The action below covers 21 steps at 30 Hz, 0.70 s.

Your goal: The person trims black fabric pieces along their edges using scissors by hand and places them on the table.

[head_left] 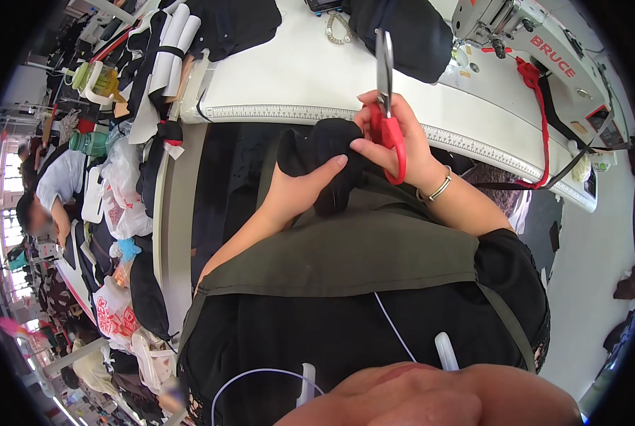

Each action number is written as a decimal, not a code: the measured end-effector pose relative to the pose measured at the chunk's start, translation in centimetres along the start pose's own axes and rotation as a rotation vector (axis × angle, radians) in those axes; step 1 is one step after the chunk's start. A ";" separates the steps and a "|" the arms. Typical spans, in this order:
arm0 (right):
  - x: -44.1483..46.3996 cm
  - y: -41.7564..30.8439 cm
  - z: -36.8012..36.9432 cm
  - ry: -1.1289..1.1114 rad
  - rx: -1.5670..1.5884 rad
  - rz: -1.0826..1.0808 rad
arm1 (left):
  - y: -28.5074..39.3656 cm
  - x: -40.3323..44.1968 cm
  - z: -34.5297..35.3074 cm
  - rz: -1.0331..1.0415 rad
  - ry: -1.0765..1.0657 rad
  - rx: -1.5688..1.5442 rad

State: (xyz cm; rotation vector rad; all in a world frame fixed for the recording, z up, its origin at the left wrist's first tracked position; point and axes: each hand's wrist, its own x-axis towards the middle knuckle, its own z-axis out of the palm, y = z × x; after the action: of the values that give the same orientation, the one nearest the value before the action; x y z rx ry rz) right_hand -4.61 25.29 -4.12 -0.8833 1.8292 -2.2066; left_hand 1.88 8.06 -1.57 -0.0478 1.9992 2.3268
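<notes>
I'd watch the red-handled scissors (384,82), hooked in the right hand (420,157) as it also seems to pinch the dark cloth (323,143): one twist could swing the blades into fabric or fingers. The left hand (297,192) presses its thumb on those folds before the white table (275,79); a loose grip could let them slip. I see a ruler strip (289,112) edging it, a sewing machine (544,64) at right, and a person (59,181) amid clutter at left.
</notes>
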 end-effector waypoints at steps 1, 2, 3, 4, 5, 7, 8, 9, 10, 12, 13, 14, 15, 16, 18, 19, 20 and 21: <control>0.2 -0.4 0.1 -0.005 0.000 0.033 | -0.1 0.0 -0.1 -0.020 -0.017 -0.008; 0.3 -0.5 0.1 -0.003 0.000 0.034 | -0.1 0.0 -0.2 -0.023 -0.018 -0.008; 0.4 -0.5 0.1 -0.008 -0.064 -0.011 | 0.0 0.0 -0.2 -0.020 -0.022 0.028; 0.5 -0.5 0.1 -0.014 -0.128 -0.054 | 0.0 0.1 -0.2 -0.018 -0.027 0.064; 0.7 -0.5 0.1 -0.012 -0.126 -0.051 | 0.3 0.1 -0.1 -0.022 -0.027 0.064; 1.1 -0.3 0.1 0.056 -0.090 -0.141 | 1.0 0.0 0.2 0.005 0.006 0.033; 1.2 -0.4 0.2 0.057 -0.089 -0.137 | 0.6 0.2 0.0 0.000 0.007 0.032; 1.3 -0.6 0.2 0.069 -0.053 -0.136 | 0.0 0.5 -0.4 0.084 0.007 0.035; 1.4 -0.8 0.2 0.080 -0.017 -0.136 | -0.2 0.8 -0.8 0.170 0.009 0.038; 1.2 -1.1 -0.2 0.080 0.001 -0.113 | 0.5 1.0 -1.3 0.125 -0.038 0.035; 1.1 -1.2 -0.4 0.045 0.010 -0.093 | 1.2 1.0 -1.3 0.128 -0.004 -0.046; 0.9 -1.2 -0.7 0.011 0.020 -0.073 | 1.6 1.0 -1.4 0.130 0.030 -0.126; 0.5 -1.0 -0.7 -0.009 0.046 -0.028 | 1.4 1.3 -1.7 0.197 0.045 -0.130; 0.0 -0.5 -0.9 -0.009 0.047 -0.026 | 1.6 1.2 -1.9 0.196 0.047 -0.130; -0.8 0.2 -1.2 -0.184 0.064 0.014 | 2.3 1.1 -2.1 0.233 0.051 -0.191; -1.2 0.1 -1.0 -0.220 0.074 0.126 | 2.5 1.1 -2.1 0.245 0.049 -0.190; -1.4 0.1 -1.0 -0.219 0.075 0.129 | 2.6 1.1 -2.2 0.242 0.050 -0.190; -1.6 0.1 -1.2 -0.295 0.103 0.195 | 2.6 1.0 -2.3 0.239 0.045 -0.217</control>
State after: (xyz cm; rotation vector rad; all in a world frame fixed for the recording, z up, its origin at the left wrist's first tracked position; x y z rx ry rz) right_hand -3.92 27.01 -4.85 -0.9110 1.5786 -1.9175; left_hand 0.65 5.46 0.57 0.1349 1.8541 2.7049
